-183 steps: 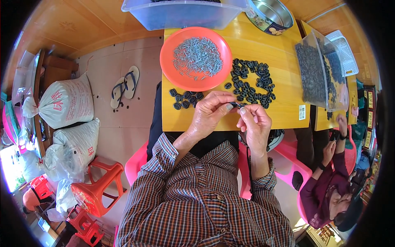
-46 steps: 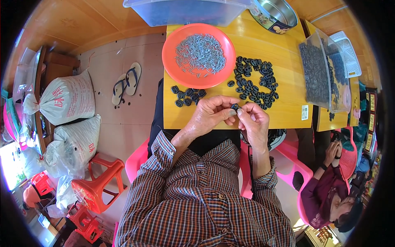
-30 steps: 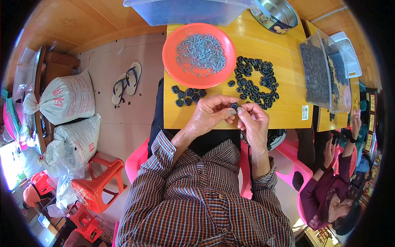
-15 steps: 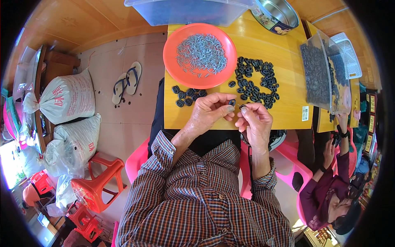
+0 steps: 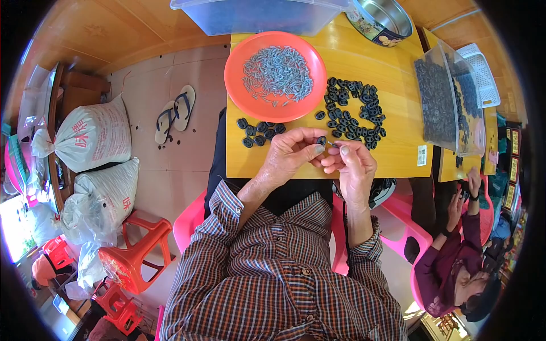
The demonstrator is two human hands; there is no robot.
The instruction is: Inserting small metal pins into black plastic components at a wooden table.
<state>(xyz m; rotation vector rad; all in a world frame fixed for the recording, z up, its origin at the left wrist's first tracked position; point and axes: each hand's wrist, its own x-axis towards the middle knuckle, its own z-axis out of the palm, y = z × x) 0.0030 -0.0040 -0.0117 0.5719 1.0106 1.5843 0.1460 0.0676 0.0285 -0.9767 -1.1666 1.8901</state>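
My left hand [image 5: 291, 154] pinches a small black oval piece [image 5: 322, 140] between thumb and fingers, just above the table's near edge. Close beside it, my right hand [image 5: 355, 162] grips a small dark part with a thin silvery end [image 5: 331, 144] pointing at the black piece; its exact kind is too small to make out. Beyond my hands lies a cluster of black two-holed oval pieces [image 5: 372, 116]. A smaller group of black pieces [image 5: 260, 136] sits to the left. An orange-red plate [image 5: 233, 85] holds many tiny grey metal pieces [image 5: 278, 71].
A clear bin [image 5: 435, 108] of black parts stands at the right, beside a white basket [image 5: 480, 74]. A blue-tinted tub [image 5: 261, 20] and a round tin [image 5: 381, 23] are at the back. Another person [image 5: 455, 273] sits at the right. Sacks [image 5: 94, 136] lie left.
My hands have drawn slightly apart, and the silvery end between them shows more clearly. The other person's hand at the right has shifted.
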